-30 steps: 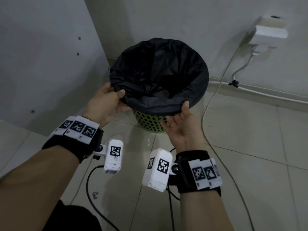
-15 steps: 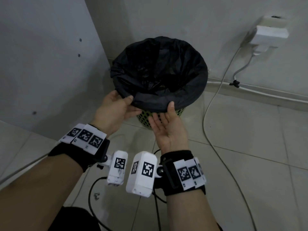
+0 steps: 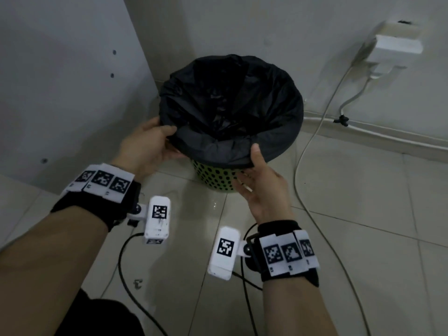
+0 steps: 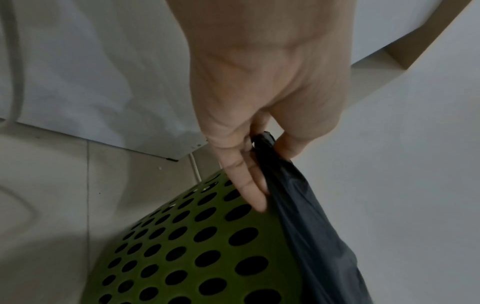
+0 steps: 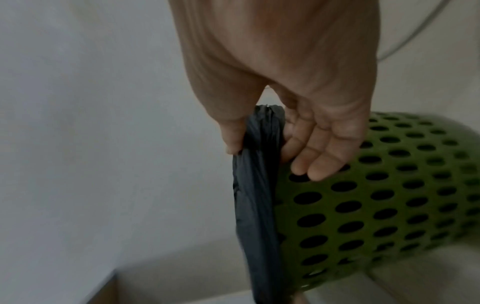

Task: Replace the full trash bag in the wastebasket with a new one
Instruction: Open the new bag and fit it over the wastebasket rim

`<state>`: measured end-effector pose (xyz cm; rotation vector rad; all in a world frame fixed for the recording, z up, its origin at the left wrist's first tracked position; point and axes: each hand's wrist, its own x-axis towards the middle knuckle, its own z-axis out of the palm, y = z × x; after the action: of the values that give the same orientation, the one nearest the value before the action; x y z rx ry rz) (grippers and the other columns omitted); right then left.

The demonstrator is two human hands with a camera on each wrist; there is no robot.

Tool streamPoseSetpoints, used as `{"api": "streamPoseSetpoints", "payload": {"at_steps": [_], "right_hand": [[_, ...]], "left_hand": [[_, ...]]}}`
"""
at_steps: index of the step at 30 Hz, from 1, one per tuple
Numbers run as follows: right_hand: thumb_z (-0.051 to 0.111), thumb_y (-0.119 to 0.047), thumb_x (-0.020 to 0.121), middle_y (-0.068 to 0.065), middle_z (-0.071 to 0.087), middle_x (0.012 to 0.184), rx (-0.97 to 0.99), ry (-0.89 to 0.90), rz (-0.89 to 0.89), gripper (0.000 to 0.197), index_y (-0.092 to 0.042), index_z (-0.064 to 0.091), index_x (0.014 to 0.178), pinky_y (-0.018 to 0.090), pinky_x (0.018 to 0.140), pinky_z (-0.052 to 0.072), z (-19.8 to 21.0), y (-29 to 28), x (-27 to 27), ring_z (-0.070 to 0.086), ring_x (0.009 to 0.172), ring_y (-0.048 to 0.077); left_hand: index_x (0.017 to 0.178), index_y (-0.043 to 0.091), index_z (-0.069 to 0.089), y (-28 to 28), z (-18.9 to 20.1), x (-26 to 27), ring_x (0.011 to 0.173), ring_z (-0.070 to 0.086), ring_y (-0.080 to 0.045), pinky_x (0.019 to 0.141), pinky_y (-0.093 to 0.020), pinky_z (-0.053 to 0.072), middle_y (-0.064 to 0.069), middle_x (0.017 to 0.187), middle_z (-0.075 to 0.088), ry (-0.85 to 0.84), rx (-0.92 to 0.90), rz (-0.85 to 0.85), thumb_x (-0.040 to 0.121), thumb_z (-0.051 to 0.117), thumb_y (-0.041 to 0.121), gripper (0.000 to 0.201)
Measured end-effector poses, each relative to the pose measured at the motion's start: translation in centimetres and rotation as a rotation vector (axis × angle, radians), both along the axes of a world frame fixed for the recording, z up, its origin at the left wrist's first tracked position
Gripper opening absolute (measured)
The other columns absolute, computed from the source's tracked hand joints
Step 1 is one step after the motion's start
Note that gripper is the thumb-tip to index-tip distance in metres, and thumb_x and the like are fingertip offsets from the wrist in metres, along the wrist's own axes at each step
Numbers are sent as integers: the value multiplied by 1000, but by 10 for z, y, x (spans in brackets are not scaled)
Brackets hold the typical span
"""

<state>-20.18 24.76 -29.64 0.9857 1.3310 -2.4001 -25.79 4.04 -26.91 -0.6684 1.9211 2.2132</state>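
Observation:
A green perforated wastebasket (image 3: 213,179) stands on the tiled floor in a corner. It is lined with a black trash bag (image 3: 230,105) whose edge is folded over the rim. My left hand (image 3: 173,141) pinches the bag's edge at the left-front rim. My right hand (image 3: 247,163) pinches it at the front rim, thumb on top. In the left wrist view the left hand (image 4: 270,176) pinches the bag (image 4: 298,205) against the basket (image 4: 182,246). In the right wrist view the right hand (image 5: 270,158) holds the bunched bag (image 5: 257,195) beside the basket (image 5: 376,195).
A white panel (image 3: 60,81) stands close on the basket's left, and the wall is right behind it. A white wall box (image 3: 397,44) feeds a white cable (image 3: 298,166) that runs down across the floor on the right. Black wrist-camera cables (image 3: 126,275) lie near my arms.
My right hand has slid back to the right along the front rim, so the hands are further apart. The left hand stays at the left-front rim on the bag's edge.

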Motion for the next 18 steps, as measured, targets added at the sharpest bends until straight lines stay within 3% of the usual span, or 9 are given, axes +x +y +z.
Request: {"api": "streamPoseSetpoints", "payload": {"at_steps": [2, 5, 7, 10, 13, 15, 18], "right_hand": [[76, -42, 84, 12, 76, 108, -92, 3, 1, 45, -9, 69, 114, 36, 80, 59, 1, -1, -1, 71, 93, 23], [70, -35, 90, 12, 75, 110, -220, 5, -62, 32, -10, 69, 110, 36, 89, 55, 6, -13, -3, 70, 98, 23], [66, -31, 94, 10, 75, 107, -254, 22, -87, 27, -11, 68, 112, 36, 91, 54, 11, -21, -3, 67, 92, 20], [67, -28, 94, 7, 69, 86, -238, 6, -66, 23, -10, 67, 109, 41, 83, 59, 12, -28, -1, 62, 76, 19], [73, -30, 89, 12, 74, 103, -187, 25, -156, 36, -6, 65, 114, 44, 80, 61, 9, -22, 0, 71, 93, 26], [74, -30, 89, 13, 74, 111, -207, 43, -213, 37, -6, 66, 116, 43, 90, 59, 10, -17, 0, 71, 103, 29], [69, -29, 92, 7, 74, 109, -301, 11, -212, 32, -11, 66, 117, 39, 105, 47, 11, -17, -2, 64, 113, 25]], "left_hand": [[134, 9, 57, 0, 1, 2, 79, 68, -25, 60, -32, 60, -17, 124, 67, 9, -6, -26, 102, 49, 12, 33], [132, 13, 59, 9, 1, 12, 99, 70, -37, 78, -47, 61, -16, 122, 69, -37, -1, -117, 98, 60, 26, 36], [133, 10, 55, 17, -3, 15, 96, 71, -35, 78, -48, 61, -14, 121, 69, -36, 10, -113, 95, 64, 19, 41], [137, 0, 47, 18, -9, 12, 88, 70, -30, 68, -39, 63, -19, 125, 65, -35, 90, -4, 95, 60, 1, 44], [135, -3, 49, 13, -9, 6, 83, 69, -27, 65, -33, 62, -19, 120, 66, -38, 95, -7, 95, 56, -3, 41], [135, -4, 50, 13, -7, 3, 80, 67, -27, 68, -36, 63, -20, 113, 66, -24, 73, -31, 96, 52, -5, 39], [134, -4, 52, 14, -4, 1, 79, 65, -27, 72, -37, 61, -19, 109, 66, -6, 18, -91, 97, 48, -5, 37]]}}
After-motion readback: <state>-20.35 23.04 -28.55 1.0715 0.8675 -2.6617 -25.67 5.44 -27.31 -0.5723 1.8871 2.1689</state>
